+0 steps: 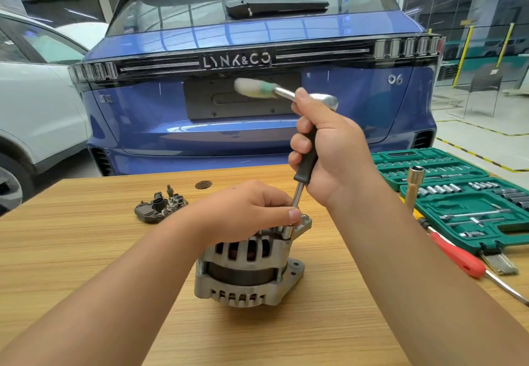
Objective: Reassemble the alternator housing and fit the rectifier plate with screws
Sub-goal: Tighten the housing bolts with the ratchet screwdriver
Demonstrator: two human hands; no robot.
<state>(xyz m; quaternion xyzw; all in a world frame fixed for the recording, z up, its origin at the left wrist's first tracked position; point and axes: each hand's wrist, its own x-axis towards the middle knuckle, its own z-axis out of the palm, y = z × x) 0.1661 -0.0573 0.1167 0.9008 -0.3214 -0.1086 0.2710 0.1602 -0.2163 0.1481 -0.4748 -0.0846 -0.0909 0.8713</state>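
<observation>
A silver alternator housing (pixel 243 271) stands upright on the wooden table (pixel 86 245). My left hand (pixel 246 211) rests on its top and pinches the lower end of a chrome extension bar (pixel 296 202) that stands on the housing's right edge. My right hand (pixel 329 151) grips the bar's black sleeve, with a ratchet wrench (pixel 286 93) fitted on top; the ratchet's pale handle points left and is blurred. The black rectifier plate (pixel 160 207) lies on the table to the left, apart from the housing.
A green socket set case (pixel 463 194) lies open at the right, with a tall socket (pixel 414 191) standing by it. A red-handled screwdriver (pixel 458 257) lies in front of the case. A blue car (pixel 257 79) is parked beyond the table, a white car (pixel 34 108) at left.
</observation>
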